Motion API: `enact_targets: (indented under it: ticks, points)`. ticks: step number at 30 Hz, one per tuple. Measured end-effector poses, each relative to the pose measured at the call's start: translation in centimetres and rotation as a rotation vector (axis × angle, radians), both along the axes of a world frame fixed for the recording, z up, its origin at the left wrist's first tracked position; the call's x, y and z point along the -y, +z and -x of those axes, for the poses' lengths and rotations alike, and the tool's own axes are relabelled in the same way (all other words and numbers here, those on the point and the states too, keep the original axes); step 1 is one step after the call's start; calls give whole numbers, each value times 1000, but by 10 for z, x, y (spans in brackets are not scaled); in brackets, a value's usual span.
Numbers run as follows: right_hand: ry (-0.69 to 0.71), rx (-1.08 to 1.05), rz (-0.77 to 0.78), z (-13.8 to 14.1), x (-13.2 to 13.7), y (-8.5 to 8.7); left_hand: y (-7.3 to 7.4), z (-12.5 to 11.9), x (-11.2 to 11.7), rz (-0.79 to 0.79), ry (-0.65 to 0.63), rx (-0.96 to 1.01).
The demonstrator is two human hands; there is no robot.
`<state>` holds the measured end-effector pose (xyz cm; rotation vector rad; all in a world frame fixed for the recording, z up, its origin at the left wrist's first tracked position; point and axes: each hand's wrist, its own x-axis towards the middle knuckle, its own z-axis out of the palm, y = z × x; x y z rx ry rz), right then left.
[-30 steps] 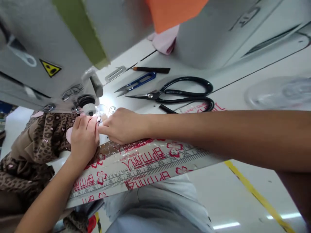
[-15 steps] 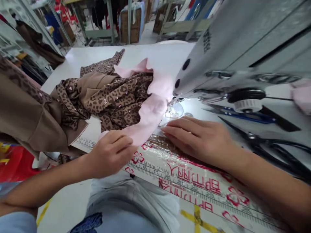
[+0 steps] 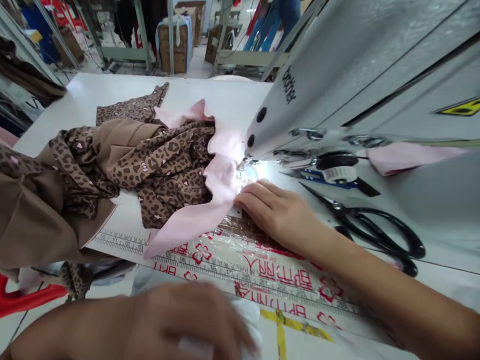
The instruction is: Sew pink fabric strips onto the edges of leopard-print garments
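My right hand point(image 3: 277, 212) lies flat with its fingers stretched out, pressing the edge of a pink fabric strip point(image 3: 217, 175) onto the table beside the needle of a grey sewing machine point(image 3: 337, 80). The pink strip is joined to a crumpled leopard-print garment point(image 3: 150, 160) spread to the left. My left hand point(image 3: 168, 325) is low in the foreground near my lap, blurred by motion, over something white I cannot make out. A printed measuring tape point(image 3: 240, 270) runs along the table's front edge under my right wrist.
Black scissors point(image 3: 371, 230) and blue thread snips point(image 3: 322, 177) lie right of the needle, under the machine arm. More pink cloth point(image 3: 405, 155) sits behind them. A brown garment point(image 3: 26, 215) hangs off the left edge. Racks, boxes and a person stand beyond the table point(image 3: 232, 100).
My left hand has let go of the pink strip and dropped toward my lap. My right hand stays flat on the strip by the needle. The camera has tilted up a little.
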<state>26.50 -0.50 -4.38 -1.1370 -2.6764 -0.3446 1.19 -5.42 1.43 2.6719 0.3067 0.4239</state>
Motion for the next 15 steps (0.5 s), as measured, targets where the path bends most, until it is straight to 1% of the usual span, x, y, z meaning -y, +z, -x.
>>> enact_targets:
  ticks: [2,4,5,6,8,9,11,13,15]
  points:
    - [-65,-2,29,1,2,0,-12,-22,-11,-114,164,-45]
    - [-115,-5,63,2,4,1,-32,-41,-22,-249,334,-132]
    - [-127,-28,87,2,4,3,-42,-46,-27,-280,384,-177]
    - [-135,-69,118,2,4,4,-51,-48,-31,-292,404,-210]
    - [-154,-183,184,0,6,8,-62,-44,-38,-298,409,-254]
    - [-160,-238,202,-2,8,11,-64,-38,-40,-305,404,-265]
    - [-168,-303,195,-6,11,14,-62,-23,-39,-312,402,-283]
    - [-161,-305,139,-8,16,15,-58,-7,-33,-297,403,-294]
    - [-136,-279,137,-7,22,16,-55,7,-25,-268,404,-301]
